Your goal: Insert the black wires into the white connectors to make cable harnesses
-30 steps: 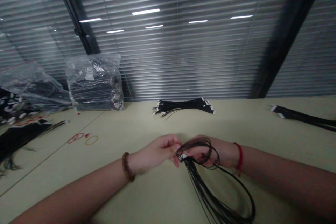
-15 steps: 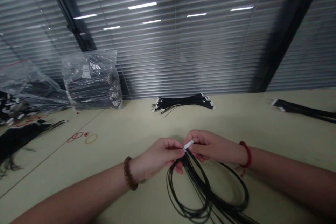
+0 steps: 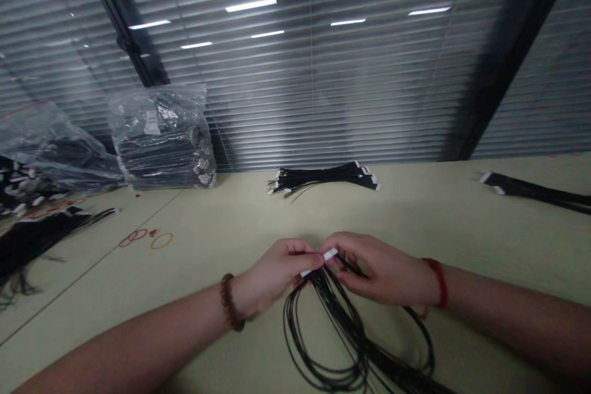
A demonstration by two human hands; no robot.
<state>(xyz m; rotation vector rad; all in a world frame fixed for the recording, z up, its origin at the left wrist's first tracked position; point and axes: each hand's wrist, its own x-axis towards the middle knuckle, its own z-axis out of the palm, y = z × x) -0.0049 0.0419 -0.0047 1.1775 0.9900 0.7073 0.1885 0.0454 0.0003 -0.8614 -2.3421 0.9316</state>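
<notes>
At five o'clock from the view's centre, the left hand [image 3: 281, 272] is pinching the white connector strip [image 3: 330, 254], now showing on both sides of its thumb. The right hand [image 3: 385, 266] is loosening around black wires [image 3: 360, 340], grip unclear; the left is probably steadying alone.

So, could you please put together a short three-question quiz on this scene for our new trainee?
1. Which wrist wears the red bracelet? A) left B) right
2. True or false: the left hand pinches a white end piece of the black wires.
3. Fill in: as seen in the picture, the upright clear bag stands to the ____ of the wire bundle at the middle of the table's far edge.

Key: 1. B, right. 2. True. 3. Left.
</notes>
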